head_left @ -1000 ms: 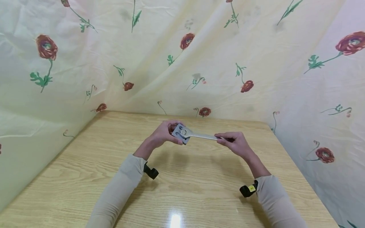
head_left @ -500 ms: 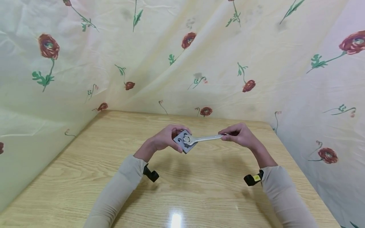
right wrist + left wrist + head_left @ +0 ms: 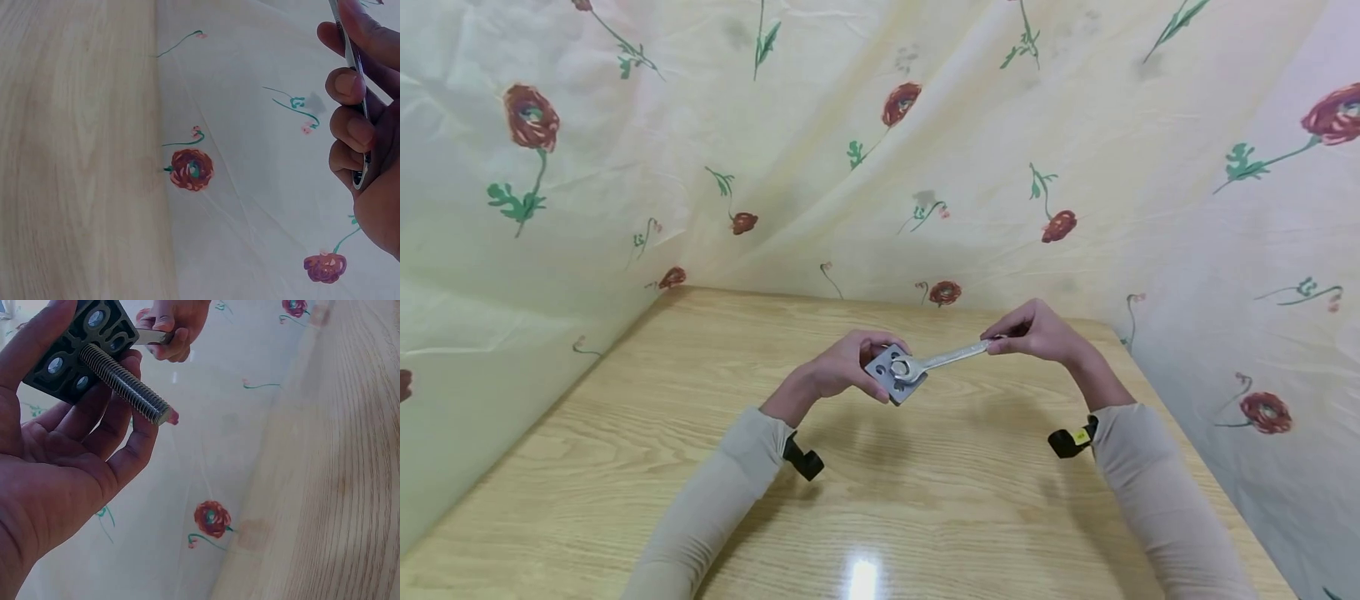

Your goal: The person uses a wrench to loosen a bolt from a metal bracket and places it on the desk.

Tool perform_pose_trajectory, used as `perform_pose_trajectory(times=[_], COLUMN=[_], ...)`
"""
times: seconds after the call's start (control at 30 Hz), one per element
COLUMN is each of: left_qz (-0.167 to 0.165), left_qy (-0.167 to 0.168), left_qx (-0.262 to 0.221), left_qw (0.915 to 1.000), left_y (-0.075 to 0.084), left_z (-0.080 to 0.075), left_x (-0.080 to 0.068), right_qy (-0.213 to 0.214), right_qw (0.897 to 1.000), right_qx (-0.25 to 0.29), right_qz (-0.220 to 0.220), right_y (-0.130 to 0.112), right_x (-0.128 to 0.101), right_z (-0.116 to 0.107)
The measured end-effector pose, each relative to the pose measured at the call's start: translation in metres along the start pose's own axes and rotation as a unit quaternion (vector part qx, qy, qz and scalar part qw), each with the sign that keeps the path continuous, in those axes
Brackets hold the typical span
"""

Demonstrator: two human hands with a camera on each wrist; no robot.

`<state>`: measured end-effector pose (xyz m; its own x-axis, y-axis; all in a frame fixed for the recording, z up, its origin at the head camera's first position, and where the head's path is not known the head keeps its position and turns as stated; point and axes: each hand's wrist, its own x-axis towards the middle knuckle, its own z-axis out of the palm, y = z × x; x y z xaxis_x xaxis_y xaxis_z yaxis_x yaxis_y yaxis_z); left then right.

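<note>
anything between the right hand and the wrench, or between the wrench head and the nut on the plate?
Nothing visible. The right hand grips the far end of the wrench directly. Its head sits on the nut on the metal plate, which the left hand holds above the table. The threaded bolt sticks out the plate's other side.

No legible text, brand, number or sign found in any view. The wrench [image 3: 951, 357] and the metal plate [image 3: 891, 375] show no readable stamping at this resolution. A small yellow tag [image 3: 1081, 435] sits on the black wrist strap at the right sleeve; any marking on it is too small to read. The floral cloth [image 3: 925, 150] bears printed flowers only, no lettering. The counter [image 3: 625, 467] carries no label.
</note>
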<state>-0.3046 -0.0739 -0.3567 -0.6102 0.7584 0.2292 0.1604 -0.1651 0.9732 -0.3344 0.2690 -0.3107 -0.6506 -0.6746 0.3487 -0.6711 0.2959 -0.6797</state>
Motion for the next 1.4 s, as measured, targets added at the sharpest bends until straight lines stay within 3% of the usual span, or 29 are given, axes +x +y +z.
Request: perform_pose_trajectory(times=[0.37,0.7,0.87,1.1,1.4], left_qz=[-0.011,0.01,0.002,0.003,0.001], left_qy=[0.014,0.045,0.09,0.131,0.17], left_qx=[-0.009,-0.008,0.003,0.003,-0.003], left_qw=[0.9998,0.9989,0.9959,0.9913,0.9855], left_y=[-0.001,0.004,0.006,0.007,0.01], left_z=[-0.002,-0.005,-0.005,-0.004,-0.002], left_x=[-0.001,-0.004,-0.005,-0.005,-0.005], right_qy=[-0.01,0.099,0.143,0.173,0.205], right_qw=[1.0,0.993,0.987,0.983,0.974], right_qx=[0.01,-0.006,-0.001,0.002,-0.021], right_qz=[0.004,0.06,0.07,0.062,0.094], right_y=[0.01,0.004,-0.003,-0.017,-0.035], right_x=[0.004,-0.028,-0.045,-0.052,-0.054], right_z=[-0.007,-0.01,0.004,0.025,0.045])
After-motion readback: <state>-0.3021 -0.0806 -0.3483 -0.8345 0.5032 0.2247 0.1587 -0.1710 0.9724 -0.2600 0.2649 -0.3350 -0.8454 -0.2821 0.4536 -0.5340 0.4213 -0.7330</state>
